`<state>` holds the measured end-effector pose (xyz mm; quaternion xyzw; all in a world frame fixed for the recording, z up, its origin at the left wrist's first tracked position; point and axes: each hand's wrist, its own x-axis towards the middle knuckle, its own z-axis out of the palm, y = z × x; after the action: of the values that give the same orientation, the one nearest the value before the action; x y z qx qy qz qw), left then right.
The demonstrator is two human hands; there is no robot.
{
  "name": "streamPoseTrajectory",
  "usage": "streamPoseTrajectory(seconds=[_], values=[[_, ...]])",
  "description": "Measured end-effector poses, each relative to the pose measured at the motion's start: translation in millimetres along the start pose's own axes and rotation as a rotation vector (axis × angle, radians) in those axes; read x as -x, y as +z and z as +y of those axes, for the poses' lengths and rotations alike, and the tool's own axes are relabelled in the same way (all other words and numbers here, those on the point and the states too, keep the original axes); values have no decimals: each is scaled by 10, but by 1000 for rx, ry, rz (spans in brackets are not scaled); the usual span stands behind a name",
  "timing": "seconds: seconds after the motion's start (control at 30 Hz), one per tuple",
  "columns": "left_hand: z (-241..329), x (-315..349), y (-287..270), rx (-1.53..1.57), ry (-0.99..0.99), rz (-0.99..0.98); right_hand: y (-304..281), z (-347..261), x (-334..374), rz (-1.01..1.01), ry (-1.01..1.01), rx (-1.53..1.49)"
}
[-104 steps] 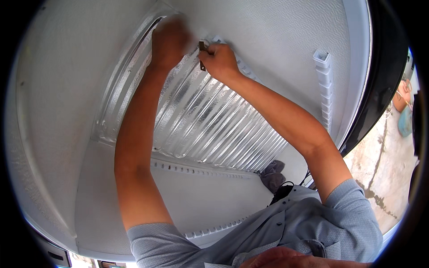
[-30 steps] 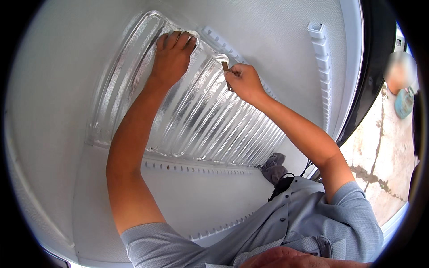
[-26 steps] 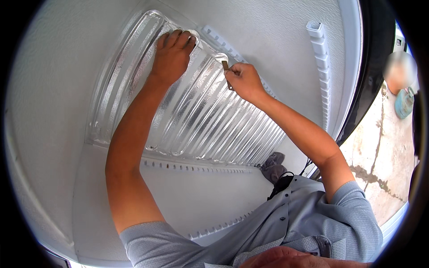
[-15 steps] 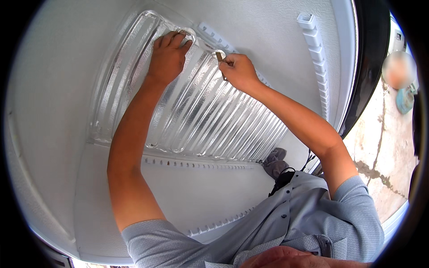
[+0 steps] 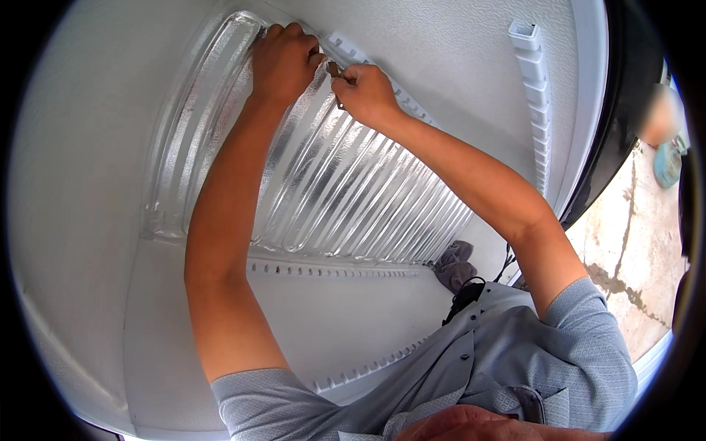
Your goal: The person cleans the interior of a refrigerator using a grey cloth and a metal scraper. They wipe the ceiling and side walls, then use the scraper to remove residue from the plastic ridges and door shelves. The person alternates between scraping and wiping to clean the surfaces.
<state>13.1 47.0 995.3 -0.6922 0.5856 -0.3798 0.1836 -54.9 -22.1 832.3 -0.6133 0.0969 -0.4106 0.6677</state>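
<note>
My right hand [image 5: 365,94] grips a brown strip [image 5: 333,70].
Long axis near-upright in view, top leaning left; my left hand's [image 5: 284,62] hold unclear.

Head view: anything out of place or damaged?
Two things: a bunched grey cloth lies loose by the foil panel's lower right end, unlike the fixed fittings around it. Outside, a dark jagged mark breaks up the pale floor; crack or stain, can't tell.

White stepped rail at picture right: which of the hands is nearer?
Right. The right hand, holding a flat brown strip, is left of the rail, not touching; the left hand is farther left, by the upper edge of the foil panel.
</note>
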Motion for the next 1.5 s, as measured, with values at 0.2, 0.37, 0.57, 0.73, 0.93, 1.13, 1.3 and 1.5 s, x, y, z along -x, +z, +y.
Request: streamPoseTrajectory(seconds=[0.2, 0.37, 0.57, 0.73, 0.93, 1.13, 1.3, 1.5], values=[[-84, 70, 117, -42, 47, 82, 6, -24, -14, 38, -7, -2], [-63, 346, 135, 66, 80, 137, 32, -30, 59, 62, -9, -59], [-82, 414, 145, 0, 167, 119, 104, 9, 38, 90, -40, -24], [-86, 324, 151, 95, 134, 124, 123, 62, 1, 89, -44, -11], [-114, 300, 231, 115, 100, 161, 115, 48, -7, 73, -57, -26], [-133, 315, 235, 147, 151, 164, 37, -41, 65, -23, 23, -18], [-123, 295, 416, 28, 93, 185, -141, 6, 589, -122, 145, -92], [42, 282, 454, -41, -19, 222, -168, 233, 786, -135, 210, -77]])
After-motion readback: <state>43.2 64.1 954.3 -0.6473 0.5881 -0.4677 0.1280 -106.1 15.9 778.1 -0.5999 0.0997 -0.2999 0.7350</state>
